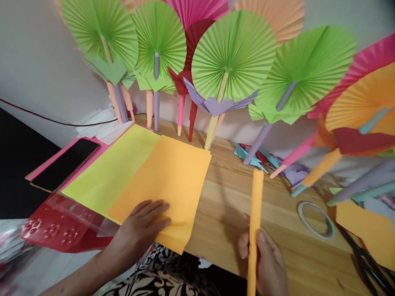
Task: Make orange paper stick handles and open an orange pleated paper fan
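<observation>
At lower centre of the frame, right hand pinches an upright orange paper roll; left hand, fingers spread, lies flat on orange sheet to its left.

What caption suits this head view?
Left hand flat on orange paper, right hand gripping an orange paper roll.

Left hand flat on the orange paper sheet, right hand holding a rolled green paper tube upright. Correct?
Not quite. The head view shows the tube in the right hand is a rolled orange paper tube, not green. The rest holds: the left hand lies flat on the orange paper sheet, and the tube stands upright.
</observation>
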`<state>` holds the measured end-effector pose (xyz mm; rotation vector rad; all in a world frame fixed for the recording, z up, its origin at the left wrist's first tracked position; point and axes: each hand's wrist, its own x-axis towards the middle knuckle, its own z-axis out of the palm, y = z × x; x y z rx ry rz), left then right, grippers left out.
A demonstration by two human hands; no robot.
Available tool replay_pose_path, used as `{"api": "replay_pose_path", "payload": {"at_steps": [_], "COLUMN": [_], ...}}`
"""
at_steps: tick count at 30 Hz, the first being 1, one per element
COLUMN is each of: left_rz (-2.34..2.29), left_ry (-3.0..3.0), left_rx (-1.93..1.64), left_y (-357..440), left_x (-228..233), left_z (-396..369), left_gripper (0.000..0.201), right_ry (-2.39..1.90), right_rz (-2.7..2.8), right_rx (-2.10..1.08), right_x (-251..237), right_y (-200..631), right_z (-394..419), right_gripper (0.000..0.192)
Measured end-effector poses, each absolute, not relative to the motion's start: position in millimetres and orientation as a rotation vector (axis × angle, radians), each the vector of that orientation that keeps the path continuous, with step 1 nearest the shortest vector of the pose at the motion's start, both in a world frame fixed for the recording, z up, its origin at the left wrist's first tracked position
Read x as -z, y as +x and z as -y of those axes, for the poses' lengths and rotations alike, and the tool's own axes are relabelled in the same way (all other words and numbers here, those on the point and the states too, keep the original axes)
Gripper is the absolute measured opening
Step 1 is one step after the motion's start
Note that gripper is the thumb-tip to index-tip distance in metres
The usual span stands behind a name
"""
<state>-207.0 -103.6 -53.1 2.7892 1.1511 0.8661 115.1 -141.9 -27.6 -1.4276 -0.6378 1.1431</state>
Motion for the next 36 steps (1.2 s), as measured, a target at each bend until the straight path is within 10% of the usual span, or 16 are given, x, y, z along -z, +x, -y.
{"api": "replay_pose_path", "payload": {"at_steps": [36], "left_rz": [-1.118], "left_ry": [2.834], "left_rx": [-0.529], "left_y": [-213.2], "left_x": [41.8], "left_z": [116.7], "left_gripper": [0.042], "right_ry": [-1.271], "right_rz": [0.817], "right_rx": [-1.213], "right_x": [20.4], "right_y": [113.8], "right_z": [142.0], "right_gripper": [0.045]}}
